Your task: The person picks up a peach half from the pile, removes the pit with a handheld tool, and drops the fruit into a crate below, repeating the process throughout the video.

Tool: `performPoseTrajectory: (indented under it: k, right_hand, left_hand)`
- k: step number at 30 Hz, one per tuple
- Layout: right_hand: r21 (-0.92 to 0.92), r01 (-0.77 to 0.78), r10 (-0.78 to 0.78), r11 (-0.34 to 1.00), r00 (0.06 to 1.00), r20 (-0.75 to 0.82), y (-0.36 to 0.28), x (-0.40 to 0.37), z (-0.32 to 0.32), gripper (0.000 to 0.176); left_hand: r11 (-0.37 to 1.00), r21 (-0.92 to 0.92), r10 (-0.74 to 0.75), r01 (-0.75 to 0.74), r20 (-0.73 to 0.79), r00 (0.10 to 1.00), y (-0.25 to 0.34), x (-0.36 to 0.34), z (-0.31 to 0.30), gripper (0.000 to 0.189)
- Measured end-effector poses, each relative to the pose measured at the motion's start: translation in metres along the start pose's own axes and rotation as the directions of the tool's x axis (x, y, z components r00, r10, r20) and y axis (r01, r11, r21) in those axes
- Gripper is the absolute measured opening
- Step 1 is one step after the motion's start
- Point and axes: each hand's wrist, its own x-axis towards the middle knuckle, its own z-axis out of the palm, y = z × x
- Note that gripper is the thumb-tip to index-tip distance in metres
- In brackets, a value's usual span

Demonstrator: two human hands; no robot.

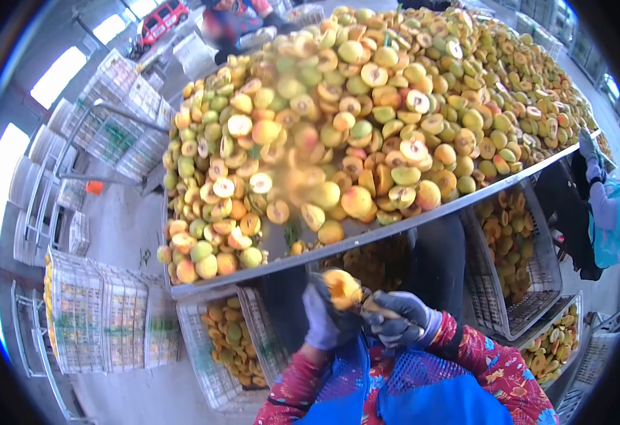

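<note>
In front of my chest, my left hand [324, 315], in a grey-and-lilac glove, is closed around a cut yellow peach [343, 289]. Its hollowed orange flesh faces up. My right hand [402, 319], gloved alike, has its fingers wrapped round a small hand tool [368, 303] whose tip meets the edge of the fruit. The glove hides most of that tool, so its exact kind does not show. Just beyond both hands runs the metal rim of a table [338, 246] heaped with whole and halved peaches [367, 127].
Below the table edge stand plastic crates of cut fruit, one at left [195, 347] and one at right [547, 283]. Stacked white crates [111, 312] line the left side. Another person's sleeve [600, 205] shows at far right; a further person [235, 25] is across the table.
</note>
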Motion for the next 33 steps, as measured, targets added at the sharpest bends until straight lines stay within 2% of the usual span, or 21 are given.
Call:
performPoseTrajectory:
  k: [1, 2, 3, 4, 5, 6, 7, 8, 9, 10, 11, 13, 14, 15, 17, 20, 24, 28, 31, 32, 33]
  right_hand:
    - [-0.002, 0.032, -0.032, 0.999, 0.999, 0.018, -0.004, -0.002, 0.009, 0.043]
    - [-0.044, 0.050, -0.052, 0.998, 0.998, -0.042, -0.011, -0.004, 0.006, 0.043]
    - [-0.087, 0.071, -0.079, 0.994, 0.992, -0.095, -0.016, -0.006, -0.002, 0.042]
    - [0.038, 0.072, -0.071, 0.997, 0.997, -0.039, -0.022, -0.004, -0.016, 0.040]
    - [-0.025, 0.084, -0.086, 0.996, 0.988, -0.130, -0.025, -0.004, -0.019, 0.039]
    - [-0.090, 0.088, -0.106, 0.992, 0.970, -0.218, -0.027, -0.004, -0.021, 0.038]
    - [-0.157, 0.082, -0.127, 0.984, 0.945, -0.303, -0.030, -0.003, -0.023, 0.038]
    - [-0.181, 0.074, -0.127, 0.981, 0.945, -0.302, -0.029, -0.001, -0.025, 0.036]
    - [-0.238, 0.074, -0.155, 0.968, 0.927, -0.343, -0.029, 0.001, -0.023, 0.037]
    - [-0.295, 0.072, -0.187, 0.953, 0.905, -0.382, -0.027, 0.004, -0.016, 0.037]
    - [-0.355, 0.070, -0.225, 0.932, 0.880, -0.418, -0.026, 0.004, -0.012, 0.037]
    - [-0.357, 0.085, -0.240, 0.930, 0.877, -0.417, -0.027, -0.001, -0.010, 0.037]
    - [-0.358, 0.094, -0.249, 0.929, 0.874, -0.416, -0.027, -0.004, -0.009, 0.037]
    - [-0.369, 0.104, -0.268, 0.923, 0.864, -0.426, -0.028, -0.007, -0.008, 0.037]
    - [-0.385, 0.124, -0.301, 0.915, 0.843, -0.445, -0.027, -0.013, -0.006, 0.038]
    - [-0.615, 0.080, -0.428, 0.785, 0.787, -0.444, -0.025, -0.007, -0.005, 0.038]
    - [-0.754, -0.008, -0.463, 0.657, 0.785, -0.412, -0.028, 0.010, 0.010, 0.039]
    - [-0.816, -0.070, -0.495, 0.573, 0.765, -0.413, -0.031, 0.017, 0.029, 0.038]
    - [-0.831, -0.070, -0.505, 0.551, 0.765, -0.399, -0.028, 0.016, 0.029, 0.037]
    - [-0.839, -0.065, -0.509, 0.541, 0.769, -0.388, -0.026, 0.015, 0.026, 0.037]
    - [-0.846, -0.059, -0.512, 0.531, 0.772, -0.376, -0.025, 0.015, 0.024, 0.036]
  left_hand:
    - [0.997, 0.036, -0.071, 0.074, -0.099, 0.993, 0.001, 0.007, -0.025, 0.028]
    - [0.906, 0.424, 0.083, 0.011, -0.201, 0.976, 0.015, 0.003, -0.049, 0.029]
    - [0.795, 0.601, 0.088, 0.083, -0.250, 0.964, 0.033, 0.000, -0.066, 0.029]
    - [0.649, 0.741, 0.093, 0.169, -0.298, 0.950, 0.051, -0.003, -0.084, 0.030]
    - [0.612, 0.715, -0.067, 0.339, -0.381, 0.922, 0.061, -0.003, -0.096, 0.032]
    - [0.187, 0.922, 0.168, 0.339, -0.370, 0.914, 0.056, -0.007, -0.118, 0.035]
    - [-0.283, 0.890, 0.364, 0.356, -0.244, 0.899, 0.050, -0.012, -0.134, 0.038]
    - [-0.129, 0.960, 0.361, 0.249, -0.188, 0.913, 0.056, 0.005, -0.131, 0.044]
    - [0.078, 0.977, 0.208, 0.198, -0.210, 0.955, 0.070, 0.027, -0.112, 0.043]
    - [0.256, 0.959, 0.244, 0.121, -0.185, 0.952, 0.074, 0.050, -0.090, 0.040]
    - [0.300, 0.948, 0.378, -0.102, -0.020, 0.926, 0.063, 0.078, -0.077, 0.036]
    - [0.170, 0.908, 0.365, -0.384, 0.304, 0.880, 0.042, 0.139, -0.054, 0.049]
    - [0.020, 0.866, 0.329, -0.499, 0.466, 0.821, 0.048, 0.155, -0.040, 0.055]
    - [0.084, 0.886, 0.157, -0.457, 0.441, 0.884, 0.040, 0.168, -0.030, 0.058]
    - [0.089, 0.854, 0.215, -0.512, 0.485, 0.847, 0.023, 0.186, -0.031, 0.058]
    - [0.262, 0.847, 0.164, -0.462, 0.433, 0.886, 0.014, 0.179, -0.044, 0.056]
    - [0.641, 0.725, 0.181, -0.253, 0.178, 0.967, -0.003, 0.157, -0.057, 0.064]
    - [0.705, 0.676, 0.279, -0.214, 0.013, 0.960, -0.003, 0.145, -0.051, 0.066]
    - [0.576, 0.786, 0.157, -0.225, 0.164, 0.974, -0.008, 0.157, -0.058, 0.067]
    - [0.626, 0.767, 0.002, -0.141, 0.180, 0.984, 0.000, 0.162, -0.057, 0.062]
    - [0.633, 0.759, -0.004, -0.152, 0.200, 0.980, 0.001, 0.165, -0.056, 0.060]
